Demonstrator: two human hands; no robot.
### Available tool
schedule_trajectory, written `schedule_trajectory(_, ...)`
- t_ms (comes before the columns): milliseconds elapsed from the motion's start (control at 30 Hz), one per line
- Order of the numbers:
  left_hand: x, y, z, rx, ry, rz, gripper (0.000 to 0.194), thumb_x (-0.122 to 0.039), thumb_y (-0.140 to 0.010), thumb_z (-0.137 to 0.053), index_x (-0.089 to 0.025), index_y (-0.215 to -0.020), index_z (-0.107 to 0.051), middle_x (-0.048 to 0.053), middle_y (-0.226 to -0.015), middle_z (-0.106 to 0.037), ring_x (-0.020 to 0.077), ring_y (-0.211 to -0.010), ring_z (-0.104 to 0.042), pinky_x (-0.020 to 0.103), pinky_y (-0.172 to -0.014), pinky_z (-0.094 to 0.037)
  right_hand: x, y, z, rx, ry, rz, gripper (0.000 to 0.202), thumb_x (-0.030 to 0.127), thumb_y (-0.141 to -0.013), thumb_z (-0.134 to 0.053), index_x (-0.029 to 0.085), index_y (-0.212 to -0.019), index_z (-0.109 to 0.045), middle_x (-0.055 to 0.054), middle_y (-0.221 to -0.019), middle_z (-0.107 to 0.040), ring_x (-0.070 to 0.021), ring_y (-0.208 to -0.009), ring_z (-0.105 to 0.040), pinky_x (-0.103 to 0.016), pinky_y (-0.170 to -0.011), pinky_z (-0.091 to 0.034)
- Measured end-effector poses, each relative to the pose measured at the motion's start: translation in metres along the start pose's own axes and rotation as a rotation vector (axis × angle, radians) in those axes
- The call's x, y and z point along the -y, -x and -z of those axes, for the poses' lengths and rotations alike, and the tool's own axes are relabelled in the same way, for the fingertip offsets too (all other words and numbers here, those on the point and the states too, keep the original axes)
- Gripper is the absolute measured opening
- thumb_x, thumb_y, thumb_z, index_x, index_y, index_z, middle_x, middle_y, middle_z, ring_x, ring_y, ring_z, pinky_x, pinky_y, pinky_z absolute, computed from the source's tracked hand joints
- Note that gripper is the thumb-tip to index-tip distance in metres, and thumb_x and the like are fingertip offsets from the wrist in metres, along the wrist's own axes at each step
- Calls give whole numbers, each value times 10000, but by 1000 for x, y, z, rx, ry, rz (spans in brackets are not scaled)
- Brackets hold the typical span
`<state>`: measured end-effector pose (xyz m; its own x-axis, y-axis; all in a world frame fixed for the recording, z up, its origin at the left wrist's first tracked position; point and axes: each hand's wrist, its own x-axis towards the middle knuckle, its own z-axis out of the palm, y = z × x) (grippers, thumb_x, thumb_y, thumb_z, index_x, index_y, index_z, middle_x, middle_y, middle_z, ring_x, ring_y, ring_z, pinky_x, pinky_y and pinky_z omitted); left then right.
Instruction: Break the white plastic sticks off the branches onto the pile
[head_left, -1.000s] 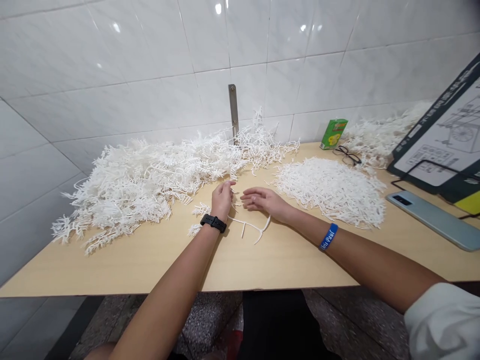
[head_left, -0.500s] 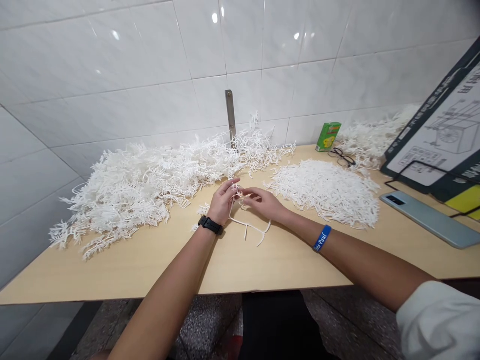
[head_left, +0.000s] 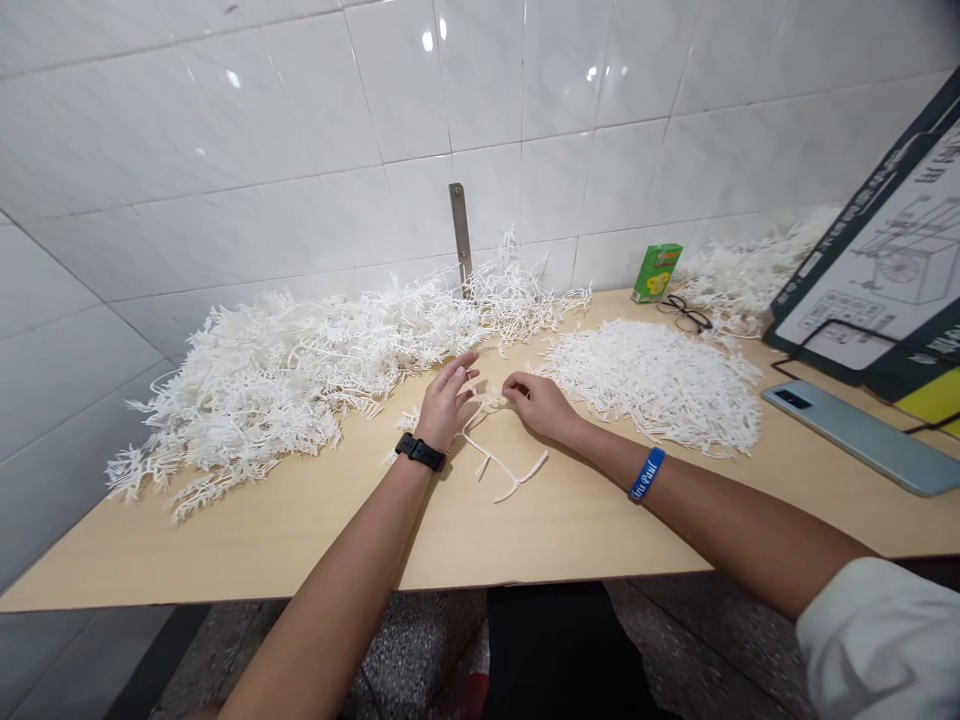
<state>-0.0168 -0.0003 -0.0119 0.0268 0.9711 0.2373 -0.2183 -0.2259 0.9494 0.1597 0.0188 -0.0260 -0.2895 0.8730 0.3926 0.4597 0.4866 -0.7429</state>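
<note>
Over the middle of the table, my left hand [head_left: 448, 400] has its fingers apart, beside a thin branched white plastic strand [head_left: 491, 457]. My right hand [head_left: 536, 400] is pinched at the upper end of that strand, just across a small gap from my left fingers. The strand's lower branches hang or lie between and below both hands. A large tangled heap of white branched pieces [head_left: 285, 365] spreads to the left and behind my left hand. To the right sits a flatter pile of short white pieces [head_left: 660, 385].
The wooden table [head_left: 570, 530] meets a tiled wall with a metal bracket [head_left: 460, 235]. At the back right are a green box [head_left: 656, 273], eyeglasses [head_left: 686, 315] and more white strands [head_left: 750, 270]. A phone [head_left: 862, 440] lies before a large printed box [head_left: 885, 260].
My right hand has drawn slightly right, away from my left hand. My left fingers have opened from the strand, and its lower branches have shifted.
</note>
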Motion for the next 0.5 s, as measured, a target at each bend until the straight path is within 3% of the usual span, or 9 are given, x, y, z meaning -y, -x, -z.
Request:
schedule_trajectory(167,3,-4,3,-67,-152,32,371,-388,-806,-627,-202,-1127,-618,116,-1219,-644,190,-1014,-623,310,-847,-474,-8,-6,10,-213,24,-32,146,248,-835,-456,188,-750,-559,-20,-704,-585,-171,-665,-504,-282,-630,-352)
schedule_trajectory(300,3,-1,2,22,-364,1,342,-358,-828,-585,-148,-1094,-623,134,-1061,-703,195,-947,-650,342,-887,-468,-10,-7,11,-313,2,-15,126,244,-838,-446,192,-753,-524,-9,-687,-540,-164,-649,-474,-282,-622,-336)
schedule_trajectory(500,-6,5,12,230,-901,-3,255,-370,-786,-613,-214,-968,-702,75,-1003,-728,253,-943,-646,355,-859,-470,-8,-8,20,-467,-36,17,131,253,-859,-429,195,-757,-489,2,-675,-496,-152,-646,-443,-275,-615,-328)
